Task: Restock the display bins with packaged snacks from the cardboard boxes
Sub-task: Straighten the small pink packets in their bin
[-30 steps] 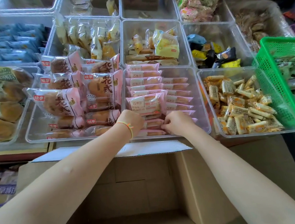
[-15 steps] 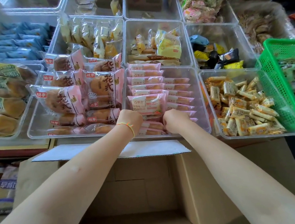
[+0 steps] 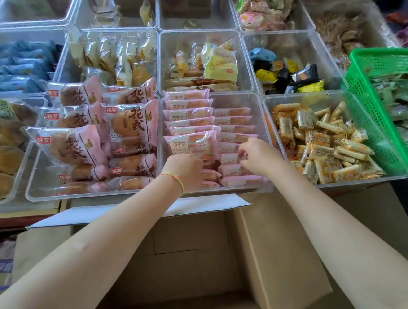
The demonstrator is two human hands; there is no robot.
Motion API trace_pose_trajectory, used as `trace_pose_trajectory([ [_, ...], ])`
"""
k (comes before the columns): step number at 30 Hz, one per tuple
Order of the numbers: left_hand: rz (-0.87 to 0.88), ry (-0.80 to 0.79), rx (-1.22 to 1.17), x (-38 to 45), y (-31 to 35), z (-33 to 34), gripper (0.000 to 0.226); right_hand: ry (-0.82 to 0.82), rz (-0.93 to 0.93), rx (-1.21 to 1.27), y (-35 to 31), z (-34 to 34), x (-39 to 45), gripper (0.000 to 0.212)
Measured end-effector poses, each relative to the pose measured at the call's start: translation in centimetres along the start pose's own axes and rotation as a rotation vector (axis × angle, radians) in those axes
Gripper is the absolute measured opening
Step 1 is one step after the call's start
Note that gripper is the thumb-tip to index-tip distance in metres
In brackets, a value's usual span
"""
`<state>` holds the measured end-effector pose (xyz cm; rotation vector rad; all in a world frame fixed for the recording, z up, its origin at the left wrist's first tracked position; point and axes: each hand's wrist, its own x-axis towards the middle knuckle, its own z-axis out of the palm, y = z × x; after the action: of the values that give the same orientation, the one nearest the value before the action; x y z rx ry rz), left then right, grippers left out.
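A clear display bin (image 3: 260,115) in the front middle holds two rows of pink strawberry cake packets (image 3: 189,116). My left hand (image 3: 187,171), with a coloured bracelet at the wrist, is curled down among the front packets of the left row, under a larger upright pink packet (image 3: 192,145). My right hand (image 3: 257,157) pinches a pink packet in the right row (image 3: 233,129) with its fingertips. An open cardboard box (image 3: 194,256) stands right below the bins, between my forearms; the part of its inside that shows is bare.
Left of the pink bin stands a bin of pink-wrapped buns (image 3: 126,126). To the right are a bin of small orange-wrapped bars (image 3: 320,144) and a green basket (image 3: 366,105). More clear bins of snacks fill the rows behind.
My right hand has moved right and slightly farther in, from the front middle of the bin to the right row of packets. My left hand has stayed in place.
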<state>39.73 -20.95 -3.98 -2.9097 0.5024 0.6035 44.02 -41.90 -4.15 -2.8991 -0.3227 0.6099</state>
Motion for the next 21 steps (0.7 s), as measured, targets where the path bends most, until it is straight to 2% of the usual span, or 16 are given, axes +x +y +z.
trace_pose_trajectory([
  [2,0.052,-0.028,-0.163,0.4,1.0,0.9,0.033,-0.079,-0.024,-0.021,0.4,0.5,-0.1,0.033],
  [5,0.076,-0.121,-0.213,0.7,1.2,2.2,0.038,-0.168,-0.064,-0.005,0.2,1.8,-0.9,0.048],
  [8,0.043,-0.13,-0.208,0.7,0.6,3.1,0.041,-0.241,-0.068,-0.01,0.2,2.5,-1.2,0.047],
  [10,0.062,-0.082,-0.153,0.4,0.8,2.8,0.042,-0.263,-0.068,-0.005,0.3,1.8,-1.0,0.044],
  [12,0.053,0.075,-0.056,0.0,1.3,2.3,0.036,-0.177,-0.048,0.008,0.2,1.0,-0.6,0.037],
  [14,0.046,0.403,-0.004,-0.1,1.3,1.9,0.034,-0.043,-0.035,0.018,0.0,0.9,0.0,0.035],
  [16,0.038,0.595,0.014,0.7,0.8,2.2,0.058,0.013,-0.045,0.046,-0.8,1.3,0.5,0.037],
  [19,-0.012,0.417,0.003,2.2,-0.1,3.5,0.081,-0.022,-0.051,0.13,-2.1,2.3,1.3,0.029],
  [21,0.009,0.389,0.038,2.8,-1.1,4.3,0.087,-0.053,-0.033,0.159,-2.6,2.9,1.6,0.028],
])
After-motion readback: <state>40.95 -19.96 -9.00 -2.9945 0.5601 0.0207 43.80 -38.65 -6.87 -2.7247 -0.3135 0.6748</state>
